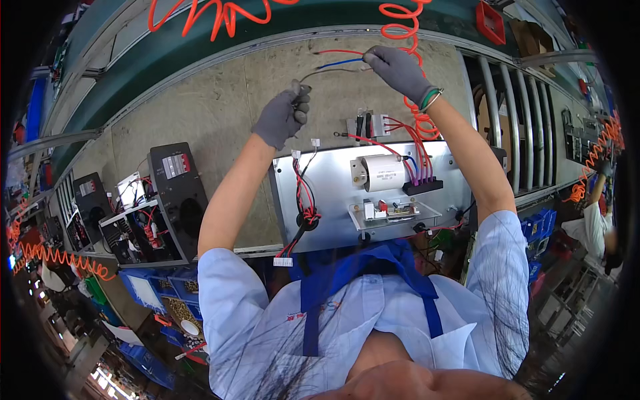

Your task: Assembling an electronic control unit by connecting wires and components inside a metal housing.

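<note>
Gloved in grey, my right hand (pixel 399 72) is closed on a few wires above the bench's far side. A red wire (pixel 339 51), a blue wire (pixel 339 63) and a greyish wire (pixel 337 69) stick out leftward from its fingers. My left hand (pixel 279 117), also gloved, pinches toward the free end of the greyish wire. Below both hands lies a silver metal panel (pixel 332 167). It carries a white cylindrical capacitor (pixel 385 173), a black terminal block (pixel 423 187) and a circuit board (pixel 393 211). A small module (pixel 377 125) with red wires sits beyond its far edge.
Black device housings (pixel 179 193) with exposed wiring stand at left. Orange coiled hoses (pixel 400 30) hang over the bench's far side. Metal rollers (pixel 510 113) run at right, where a co-worker (pixel 593 227) stands farther off. Blue bins (pixel 150 290) sit lower left.
</note>
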Available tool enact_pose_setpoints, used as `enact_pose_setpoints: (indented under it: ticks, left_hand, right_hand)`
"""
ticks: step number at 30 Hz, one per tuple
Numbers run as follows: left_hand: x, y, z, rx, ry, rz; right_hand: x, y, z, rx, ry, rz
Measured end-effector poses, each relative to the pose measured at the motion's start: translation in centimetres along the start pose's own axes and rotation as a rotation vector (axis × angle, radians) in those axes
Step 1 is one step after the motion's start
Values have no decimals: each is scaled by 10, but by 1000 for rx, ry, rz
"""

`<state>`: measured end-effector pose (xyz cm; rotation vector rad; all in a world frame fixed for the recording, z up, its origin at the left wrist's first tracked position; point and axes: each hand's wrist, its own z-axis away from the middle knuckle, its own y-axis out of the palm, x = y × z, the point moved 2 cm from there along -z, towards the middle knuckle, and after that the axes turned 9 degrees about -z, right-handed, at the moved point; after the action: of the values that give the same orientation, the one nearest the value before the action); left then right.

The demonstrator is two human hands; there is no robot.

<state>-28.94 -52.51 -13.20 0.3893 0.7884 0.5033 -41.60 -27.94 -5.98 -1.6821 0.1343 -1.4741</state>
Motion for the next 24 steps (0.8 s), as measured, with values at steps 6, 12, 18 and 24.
enact_pose_setpoints:
  ticks: [6, 12, 18, 24]
  left_hand:
    - [-6, -61, 4, -112, 110, 260]
    - [0, -55, 29, -222, -20, 186]
    - [2, -69, 34, -29, 48, 226]
    - [-21, -67, 76, -43, 269, 440]
  right_hand:
    - [-40, 27, -4, -118, -76, -53]
    - [-30, 58, -26, 58, -55, 13]
    - [-44, 91, -37, 332, 137, 274]
    - [-45, 83, -32, 311, 42, 166]
